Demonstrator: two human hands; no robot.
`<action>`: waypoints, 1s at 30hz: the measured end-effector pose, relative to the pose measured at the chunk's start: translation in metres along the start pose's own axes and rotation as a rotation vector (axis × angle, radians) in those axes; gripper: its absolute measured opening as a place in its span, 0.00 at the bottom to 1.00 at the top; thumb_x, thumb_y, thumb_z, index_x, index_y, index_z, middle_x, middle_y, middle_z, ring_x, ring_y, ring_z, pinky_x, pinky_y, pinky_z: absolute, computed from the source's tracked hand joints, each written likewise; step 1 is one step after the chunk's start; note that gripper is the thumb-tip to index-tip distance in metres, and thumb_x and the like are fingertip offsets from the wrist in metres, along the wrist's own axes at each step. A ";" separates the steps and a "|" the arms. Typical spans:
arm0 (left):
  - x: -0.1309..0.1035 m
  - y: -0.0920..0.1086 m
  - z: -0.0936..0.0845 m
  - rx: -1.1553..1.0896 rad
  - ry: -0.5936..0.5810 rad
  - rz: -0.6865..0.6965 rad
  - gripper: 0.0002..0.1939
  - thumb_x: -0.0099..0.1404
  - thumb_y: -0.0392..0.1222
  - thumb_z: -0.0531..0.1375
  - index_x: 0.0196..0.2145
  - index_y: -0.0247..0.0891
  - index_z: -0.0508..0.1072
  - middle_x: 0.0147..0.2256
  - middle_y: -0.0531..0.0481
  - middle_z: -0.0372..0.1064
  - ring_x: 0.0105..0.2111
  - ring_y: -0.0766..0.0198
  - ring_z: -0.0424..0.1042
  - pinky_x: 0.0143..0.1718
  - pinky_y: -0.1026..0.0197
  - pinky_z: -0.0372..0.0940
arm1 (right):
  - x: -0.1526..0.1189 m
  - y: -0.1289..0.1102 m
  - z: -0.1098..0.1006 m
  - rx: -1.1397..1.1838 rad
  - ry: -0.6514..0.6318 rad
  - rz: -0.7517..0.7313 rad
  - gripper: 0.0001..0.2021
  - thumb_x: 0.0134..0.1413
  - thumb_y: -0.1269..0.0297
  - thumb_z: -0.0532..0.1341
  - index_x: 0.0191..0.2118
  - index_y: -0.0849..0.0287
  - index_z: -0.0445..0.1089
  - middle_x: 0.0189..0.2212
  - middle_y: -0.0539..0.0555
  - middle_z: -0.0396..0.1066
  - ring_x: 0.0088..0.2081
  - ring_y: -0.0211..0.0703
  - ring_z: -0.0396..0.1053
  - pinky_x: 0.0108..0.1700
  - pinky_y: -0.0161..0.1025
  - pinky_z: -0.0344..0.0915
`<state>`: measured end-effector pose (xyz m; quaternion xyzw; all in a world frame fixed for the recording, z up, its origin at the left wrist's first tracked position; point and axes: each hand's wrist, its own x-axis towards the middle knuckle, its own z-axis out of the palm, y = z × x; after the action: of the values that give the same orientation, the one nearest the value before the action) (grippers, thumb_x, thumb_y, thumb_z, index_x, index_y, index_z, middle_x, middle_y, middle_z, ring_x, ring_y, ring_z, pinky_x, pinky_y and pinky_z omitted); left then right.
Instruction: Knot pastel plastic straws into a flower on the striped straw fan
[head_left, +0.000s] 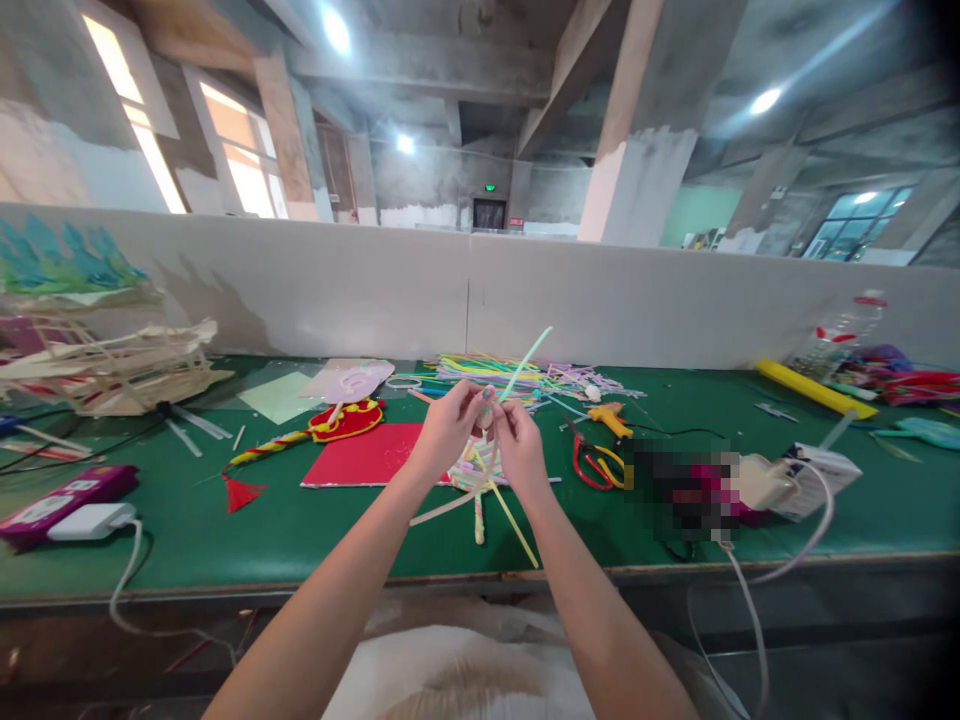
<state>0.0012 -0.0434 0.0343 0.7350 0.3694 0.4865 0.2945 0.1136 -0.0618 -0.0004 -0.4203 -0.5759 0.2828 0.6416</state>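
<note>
At the centre of the worktop (262, 535), above its surface, the left hand (455, 425) and right hand (521, 440) meet fingertip to fingertip. Both grips are pinched on slender stems, which are the work in hand; the fingers hide which strand each one holds. A green stem (527, 362) points out towards one o'clock, and a pink stem (442, 512) hangs below the fingers and curves off towards seven.

Beneath the hands lies a striped piece (479, 520), its handle directed to six o'clock, with a yellow stem (514, 525) slanting to five. A red sheet (360, 455) lies at nine o'clock, a red fan (349, 420) beyond it towards ten, a pile of stems (480, 370) at twelve, a glue gun (611, 418) at three, and cutters (592, 468) nearer four.

Handling: the stems appear very light and soft, probably fuzzy over a bendable core, hence easily kinked and unlikely to slip. They are best taken between thumb and forefinger close to the bend, with the free ends left loose; a hard squeeze would presumably flatten the pile of the strand.
</note>
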 end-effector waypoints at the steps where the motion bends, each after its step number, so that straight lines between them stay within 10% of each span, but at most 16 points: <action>1: 0.000 0.001 -0.001 -0.007 -0.010 0.001 0.11 0.64 0.48 0.50 0.31 0.38 0.64 0.21 0.55 0.62 0.19 0.70 0.63 0.22 0.68 0.61 | 0.000 0.000 0.000 0.001 -0.009 -0.002 0.13 0.55 0.52 0.52 0.27 0.55 0.60 0.18 0.45 0.60 0.22 0.38 0.61 0.26 0.34 0.58; 22: 0.008 -0.003 -0.016 -0.074 -0.232 0.010 0.10 0.64 0.46 0.49 0.29 0.38 0.62 0.19 0.57 0.58 0.17 0.72 0.59 0.17 0.69 0.56 | -0.004 0.001 -0.006 0.215 -0.163 0.060 0.13 0.53 0.54 0.55 0.24 0.56 0.60 0.17 0.45 0.62 0.21 0.37 0.61 0.28 0.34 0.60; 30: -0.005 0.003 -0.002 -0.290 -0.081 -0.108 0.14 0.59 0.50 0.55 0.35 0.35 0.64 0.22 0.54 0.64 0.22 0.68 0.66 0.25 0.64 0.63 | -0.004 0.002 -0.002 0.169 0.047 -0.011 0.12 0.54 0.56 0.55 0.26 0.57 0.60 0.19 0.45 0.62 0.23 0.36 0.61 0.29 0.33 0.59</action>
<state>-0.0009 -0.0486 0.0346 0.6829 0.3222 0.4880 0.4378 0.1153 -0.0647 -0.0042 -0.3680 -0.5371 0.3170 0.6896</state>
